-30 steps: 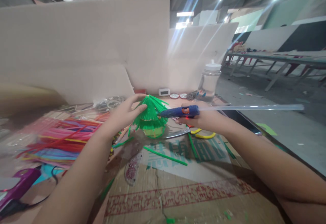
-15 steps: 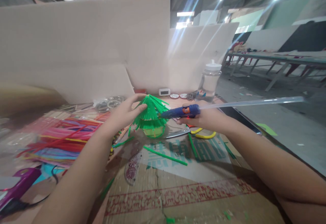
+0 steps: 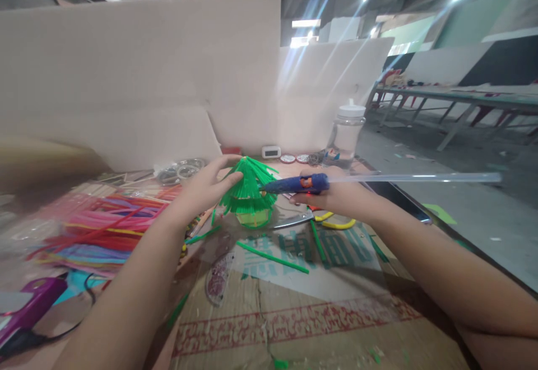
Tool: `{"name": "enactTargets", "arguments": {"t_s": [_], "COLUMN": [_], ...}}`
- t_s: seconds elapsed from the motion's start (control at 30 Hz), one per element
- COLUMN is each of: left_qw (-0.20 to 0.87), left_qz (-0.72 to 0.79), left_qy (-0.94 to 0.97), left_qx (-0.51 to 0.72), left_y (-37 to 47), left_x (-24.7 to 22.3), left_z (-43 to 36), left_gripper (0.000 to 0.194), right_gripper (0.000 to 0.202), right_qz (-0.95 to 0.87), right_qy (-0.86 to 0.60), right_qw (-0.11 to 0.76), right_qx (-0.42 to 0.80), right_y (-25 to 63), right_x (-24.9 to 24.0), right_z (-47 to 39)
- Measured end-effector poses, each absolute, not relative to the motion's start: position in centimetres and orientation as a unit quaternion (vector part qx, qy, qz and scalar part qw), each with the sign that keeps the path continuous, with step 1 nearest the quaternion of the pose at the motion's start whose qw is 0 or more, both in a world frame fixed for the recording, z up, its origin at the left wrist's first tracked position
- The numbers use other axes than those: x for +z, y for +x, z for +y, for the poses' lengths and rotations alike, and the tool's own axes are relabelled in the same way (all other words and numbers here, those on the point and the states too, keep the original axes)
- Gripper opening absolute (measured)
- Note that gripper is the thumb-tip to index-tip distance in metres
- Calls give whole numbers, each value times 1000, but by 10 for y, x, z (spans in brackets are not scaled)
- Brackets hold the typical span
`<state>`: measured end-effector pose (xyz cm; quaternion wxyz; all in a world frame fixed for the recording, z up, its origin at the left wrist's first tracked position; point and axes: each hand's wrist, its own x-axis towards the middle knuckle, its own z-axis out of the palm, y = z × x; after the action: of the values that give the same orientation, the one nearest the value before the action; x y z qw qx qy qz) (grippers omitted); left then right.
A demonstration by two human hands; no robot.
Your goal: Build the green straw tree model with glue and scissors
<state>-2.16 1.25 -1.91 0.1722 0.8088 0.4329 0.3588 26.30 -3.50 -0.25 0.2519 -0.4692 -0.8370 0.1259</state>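
Note:
A green cone-shaped model (image 3: 252, 190), layered with green strips, stands upright on the work surface. My left hand (image 3: 214, 182) grips its upper left side between thumb and fingers. My right hand (image 3: 323, 190) is closed round a blue glue gun (image 3: 296, 184), whose tip points left at the model's right side; whether it touches cannot be made out. A long clear glue stick (image 3: 420, 177) juts from the back of the gun to the right. Just below lie scissors (image 3: 332, 221) with yellow handles and a loose green strip (image 3: 273, 257).
Colourful pipe cleaners (image 3: 105, 227) and a purple tool (image 3: 36, 305) are at the left. Behind stand a white clock (image 3: 271, 152), a clear bottle (image 3: 345, 134) and tall pale boards (image 3: 147, 73). A dark phone (image 3: 399, 202) lies at the right edge.
The rear end of the glue stick has dropped slightly, and the gun has shifted a little to the left. My left hand and the green model look unchanged.

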Motion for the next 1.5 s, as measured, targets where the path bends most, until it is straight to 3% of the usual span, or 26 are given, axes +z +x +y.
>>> {"name": "enactTargets", "arguments": {"t_s": [0.3, 0.8, 1.07, 1.5], "left_qw": [161, 174, 167, 171], "left_qz": [433, 428, 431, 428], "left_qy": [812, 810, 811, 810], "left_qx": [358, 361, 359, 363], "left_y": [-21, -21, -21, -21], "left_x": [-18, -18, -18, -17], "left_z": [11, 12, 12, 10], "left_gripper": [45, 46, 46, 46], "right_gripper": [26, 25, 31, 26], "right_qz": [-839, -853, -829, -827], "right_qy": [-490, -462, -455, -480], "right_qw": [232, 241, 304, 275], "right_qx": [44, 34, 118, 103], "right_y": [258, 261, 265, 261], "right_x": [4, 2, 2, 1], "right_z": [-38, -38, -38, -36]}}
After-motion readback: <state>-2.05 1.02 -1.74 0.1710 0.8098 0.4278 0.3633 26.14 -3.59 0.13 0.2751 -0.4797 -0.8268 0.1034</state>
